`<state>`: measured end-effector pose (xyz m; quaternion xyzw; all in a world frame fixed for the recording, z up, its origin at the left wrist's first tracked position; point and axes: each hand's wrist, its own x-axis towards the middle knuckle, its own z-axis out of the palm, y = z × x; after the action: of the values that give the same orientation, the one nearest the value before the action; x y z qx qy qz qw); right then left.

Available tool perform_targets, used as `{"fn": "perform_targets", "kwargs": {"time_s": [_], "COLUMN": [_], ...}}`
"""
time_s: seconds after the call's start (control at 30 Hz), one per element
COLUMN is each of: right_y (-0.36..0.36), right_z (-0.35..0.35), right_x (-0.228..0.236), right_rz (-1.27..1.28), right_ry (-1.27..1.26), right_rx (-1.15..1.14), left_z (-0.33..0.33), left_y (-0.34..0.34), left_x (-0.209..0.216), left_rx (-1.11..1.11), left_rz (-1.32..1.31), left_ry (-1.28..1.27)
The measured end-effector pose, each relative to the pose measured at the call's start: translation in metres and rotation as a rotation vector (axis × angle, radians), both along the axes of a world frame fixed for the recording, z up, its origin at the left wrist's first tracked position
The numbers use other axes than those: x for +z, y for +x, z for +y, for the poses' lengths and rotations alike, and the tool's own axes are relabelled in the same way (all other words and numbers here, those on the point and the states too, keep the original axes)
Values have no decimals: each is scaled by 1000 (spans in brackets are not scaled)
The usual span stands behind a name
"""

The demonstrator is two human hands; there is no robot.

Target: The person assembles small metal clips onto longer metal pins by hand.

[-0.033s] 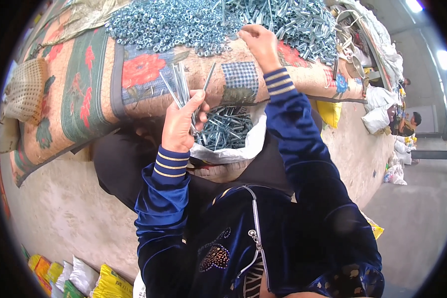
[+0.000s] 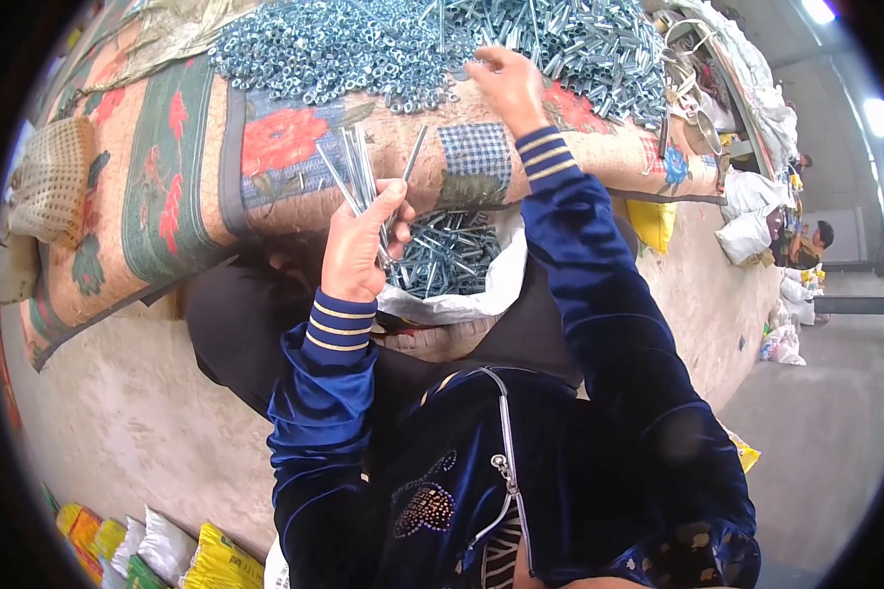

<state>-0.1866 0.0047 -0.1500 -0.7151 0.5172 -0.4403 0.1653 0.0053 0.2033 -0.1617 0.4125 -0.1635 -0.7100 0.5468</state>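
while left hand [image 2: 356, 250] grips long bolts [image 2: 356, 167], right hand [image 2: 506, 86] pinches into bolt pile [image 2: 560, 44]

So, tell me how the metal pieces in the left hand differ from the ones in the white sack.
The bolts in the left hand are a small bunch, fanned upward and held in its grip. The bolts in the white sack are many more, lying loose and crisscrossed. The bunch is lifted above the quilt; the sack sits lower, at the person's lap. Both are long, thin and silvery.
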Motion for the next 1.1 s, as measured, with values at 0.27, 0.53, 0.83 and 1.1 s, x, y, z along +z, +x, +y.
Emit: {"fn": "perform_targets", "kwargs": {"time_s": [0.27, 0.53, 0.83, 1.1], "right_y": [-15, -46, 21, 13], "right_z": [3, 20, 35, 54], "right_x": [4, 10, 8, 19], "right_rz": [363, 265, 499, -315], "right_ry": [118, 154, 2, 447], "right_rx": [-13, 96, 103, 372], "left_z": [0, 1, 2, 0], "left_y": [6, 3, 5, 4], "left_x": [-1, -10, -8, -7], "left_rx": [-13, -55, -9, -43], "left_rz": [40, 51, 53, 53], "left_ry": [-19, -10, 6, -23]}}
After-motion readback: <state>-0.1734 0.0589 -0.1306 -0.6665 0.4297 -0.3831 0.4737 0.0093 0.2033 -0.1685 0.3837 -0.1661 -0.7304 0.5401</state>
